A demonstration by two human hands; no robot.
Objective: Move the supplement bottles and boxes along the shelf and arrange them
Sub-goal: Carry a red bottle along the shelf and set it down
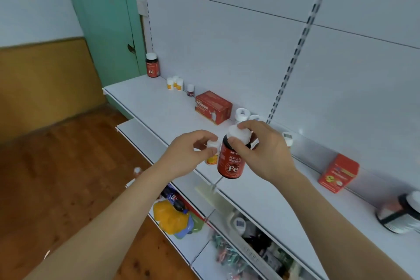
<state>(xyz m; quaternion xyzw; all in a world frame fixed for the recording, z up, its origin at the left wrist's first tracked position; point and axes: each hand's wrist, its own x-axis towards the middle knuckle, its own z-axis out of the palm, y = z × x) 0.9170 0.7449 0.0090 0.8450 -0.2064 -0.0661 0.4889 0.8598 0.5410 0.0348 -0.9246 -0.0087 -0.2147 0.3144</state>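
Right hand (261, 150) gripping Fe bottle (230, 161) by its cap above the shelf (159, 107); left hand (188, 154) pinching small bottle (212, 157) beside it. Behind: red box (213, 107), white caps (242, 115).

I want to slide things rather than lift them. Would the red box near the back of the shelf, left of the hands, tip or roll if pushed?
The red box lies flat and wide on the shelf, so it would probably slide, not tip. Flat faces mean it cannot roll. It looks like cardboard, so it is likely light and may skew if pushed at a corner.
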